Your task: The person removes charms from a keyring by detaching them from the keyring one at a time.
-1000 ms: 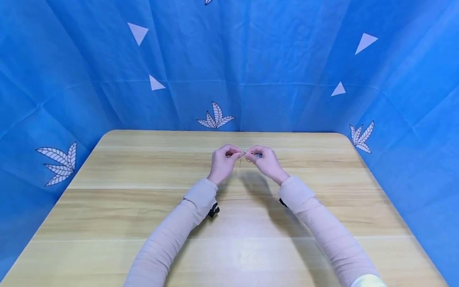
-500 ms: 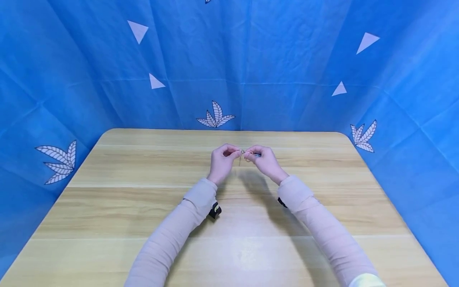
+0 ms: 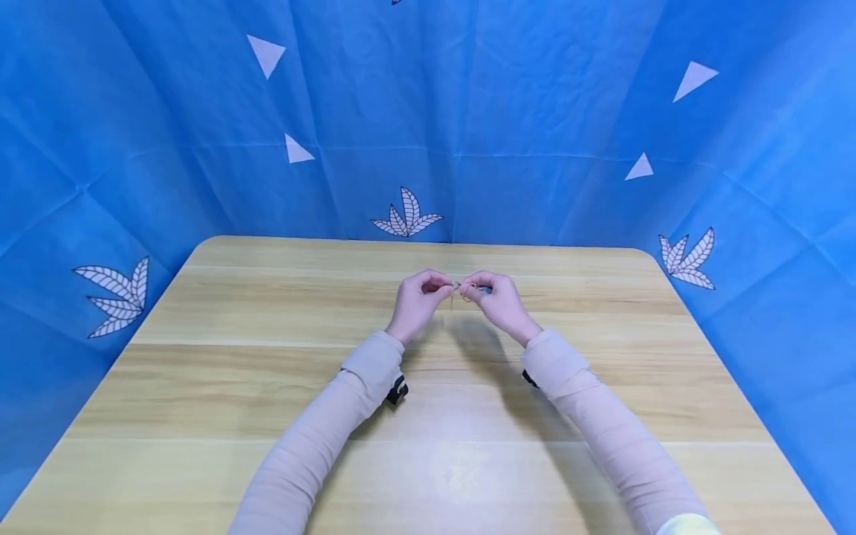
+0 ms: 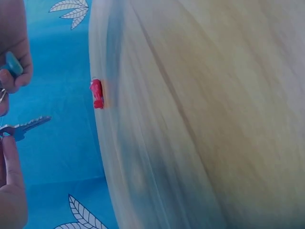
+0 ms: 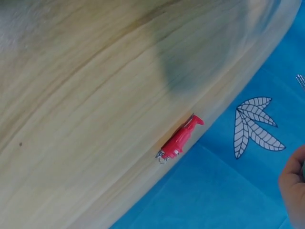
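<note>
Above the far part of the wooden table [image 3: 254, 386], both hands are raised with fingertips close together. The left hand [image 3: 416, 306] pinches a metal key [image 4: 34, 123] by its head; the blade points outward in the left wrist view. A thin wire ring [image 3: 467, 295] is pinched in the right hand [image 3: 498, 303], along with a teal piece [image 4: 14, 63] that shows partly between its fingers. The ring and key meet between the two hands. A small red figure-shaped keychain [image 5: 178, 139] with a metal loop lies near the table's far edge in both wrist views.
A blue cloth [image 3: 535, 96] with white leaves and triangles hangs behind the table and along both sides. Black wrist-worn devices [image 3: 397, 390] sit under the beige sleeves [image 3: 321, 446].
The fingertips have shifted slightly around the key and ring, with both grips kept. The head view has turned a little to the left.
</note>
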Available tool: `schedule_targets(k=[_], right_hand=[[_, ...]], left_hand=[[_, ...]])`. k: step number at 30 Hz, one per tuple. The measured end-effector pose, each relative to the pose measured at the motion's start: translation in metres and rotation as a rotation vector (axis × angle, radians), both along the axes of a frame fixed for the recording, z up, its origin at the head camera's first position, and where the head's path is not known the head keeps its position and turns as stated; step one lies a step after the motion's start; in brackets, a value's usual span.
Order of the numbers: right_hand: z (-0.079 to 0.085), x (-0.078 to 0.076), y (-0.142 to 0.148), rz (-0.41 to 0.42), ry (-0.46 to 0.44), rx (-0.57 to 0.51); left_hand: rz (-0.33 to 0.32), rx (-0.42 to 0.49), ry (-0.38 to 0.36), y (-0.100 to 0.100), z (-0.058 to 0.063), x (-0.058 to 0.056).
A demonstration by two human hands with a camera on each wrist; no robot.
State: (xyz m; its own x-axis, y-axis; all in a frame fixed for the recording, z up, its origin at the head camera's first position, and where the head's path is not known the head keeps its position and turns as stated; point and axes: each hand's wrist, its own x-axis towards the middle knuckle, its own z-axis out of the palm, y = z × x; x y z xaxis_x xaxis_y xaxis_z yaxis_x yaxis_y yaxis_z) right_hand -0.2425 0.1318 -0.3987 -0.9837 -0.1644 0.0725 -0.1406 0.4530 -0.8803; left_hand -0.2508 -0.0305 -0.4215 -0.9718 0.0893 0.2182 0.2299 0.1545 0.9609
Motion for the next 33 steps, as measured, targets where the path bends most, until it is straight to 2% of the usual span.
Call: schedule_targets(k=[4, 11, 21, 28, 33], right_hand=[[-0.0009, -0.0003, -0.0003, 0.004, 0.028, 0.015], [-0.0039, -0.0012, 0.002, 0.002, 0.042, 0.025], [-0.0054, -0.0021, 0.0025, 0.013, 0.064, 0.047], [-0.0011, -0.0013, 0.0007, 0.002, 0.018, 0.022], [-0.0001, -0.0015, 0.0013, 0.0, -0.004, 0.004]], left_hand=[[-0.024, -0.042, 0.006, -0.0012, -0.0011, 0.0004], [-0.043, -0.058, 0.012, 0.0019, -0.0021, -0.0007], [0.005, -0.218, 0.101, 0.0066, 0.0004, -0.001], [0.075, -0.194, 0.137, 0.0054, 0.0028, 0.0028], [0.086, -0.161, 0.15, 0.0042, 0.0031, 0.003]])
